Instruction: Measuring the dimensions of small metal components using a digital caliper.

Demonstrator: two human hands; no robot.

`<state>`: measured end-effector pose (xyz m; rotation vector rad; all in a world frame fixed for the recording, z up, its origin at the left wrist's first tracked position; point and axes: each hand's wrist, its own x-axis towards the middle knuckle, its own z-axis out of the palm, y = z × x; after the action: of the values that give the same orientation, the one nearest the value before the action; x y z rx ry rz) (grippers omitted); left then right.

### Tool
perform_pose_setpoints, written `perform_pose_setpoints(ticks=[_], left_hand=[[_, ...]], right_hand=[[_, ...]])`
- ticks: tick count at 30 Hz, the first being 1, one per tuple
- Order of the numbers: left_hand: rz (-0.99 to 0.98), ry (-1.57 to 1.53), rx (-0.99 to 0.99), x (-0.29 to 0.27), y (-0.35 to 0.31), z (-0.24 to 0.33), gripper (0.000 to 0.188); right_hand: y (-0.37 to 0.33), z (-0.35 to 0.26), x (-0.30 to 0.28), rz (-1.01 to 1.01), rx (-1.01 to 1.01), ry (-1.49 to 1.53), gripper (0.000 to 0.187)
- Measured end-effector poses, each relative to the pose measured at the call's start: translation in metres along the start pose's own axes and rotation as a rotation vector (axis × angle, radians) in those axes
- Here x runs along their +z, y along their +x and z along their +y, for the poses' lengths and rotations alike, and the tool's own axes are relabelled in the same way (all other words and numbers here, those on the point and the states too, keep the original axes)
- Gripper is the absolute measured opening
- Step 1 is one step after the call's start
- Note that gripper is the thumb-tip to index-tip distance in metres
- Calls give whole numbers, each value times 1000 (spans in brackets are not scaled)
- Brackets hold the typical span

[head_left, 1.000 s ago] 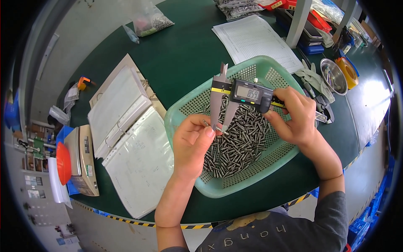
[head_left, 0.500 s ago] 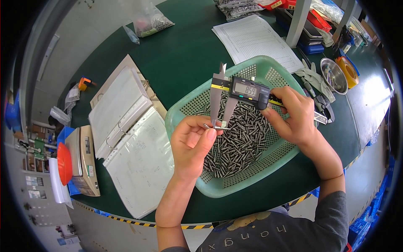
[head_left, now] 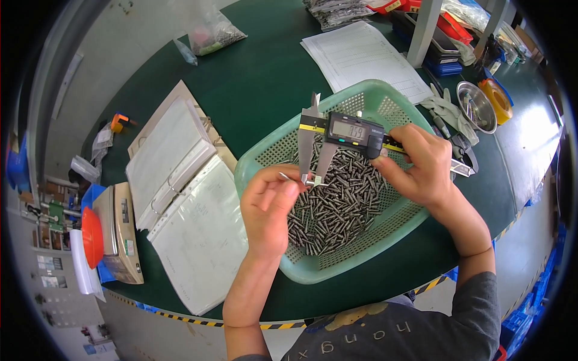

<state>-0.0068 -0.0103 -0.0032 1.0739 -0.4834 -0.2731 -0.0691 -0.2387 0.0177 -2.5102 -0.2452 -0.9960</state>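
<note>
My right hand (head_left: 421, 165) grips a digital caliper (head_left: 356, 130) by its slider and beam, with the display facing up. The caliper's jaws point down toward my left hand (head_left: 267, 210). Between thumb and fingers, that hand pinches a small metal pin (head_left: 310, 182), whose end sits at the jaw tips. Under both hands stands a pale green perforated basket (head_left: 313, 278), holding a pile of dark grey metal pins (head_left: 337, 213) of the same sort.
Left of the basket lies an open ring binder (head_left: 198, 234), beside a weighing scale (head_left: 123, 231) and an orange-red bowl (head_left: 91, 237). Beyond are printed sheets (head_left: 361, 57) and a bag of parts (head_left: 217, 33). Gloves (head_left: 450, 113), a metal bowl (head_left: 477, 107) and yellow tape (head_left: 498, 102) lie right.
The caliper and my left hand have shifted slightly left. My left fingers have drawn back a little from the jaw tips, and the pin's position in them has changed.
</note>
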Motion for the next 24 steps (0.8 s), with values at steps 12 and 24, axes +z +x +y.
perform_pose_setpoints(ticks=[12,24], left_hand=[[146,-80,-17,-2,1,2,17],[-12,-149,-127,-2,-3,-3,15]], right_hand=[[1,-5,1,-40,110,-44,29],[-1,-2,1,-49,9,33,32]])
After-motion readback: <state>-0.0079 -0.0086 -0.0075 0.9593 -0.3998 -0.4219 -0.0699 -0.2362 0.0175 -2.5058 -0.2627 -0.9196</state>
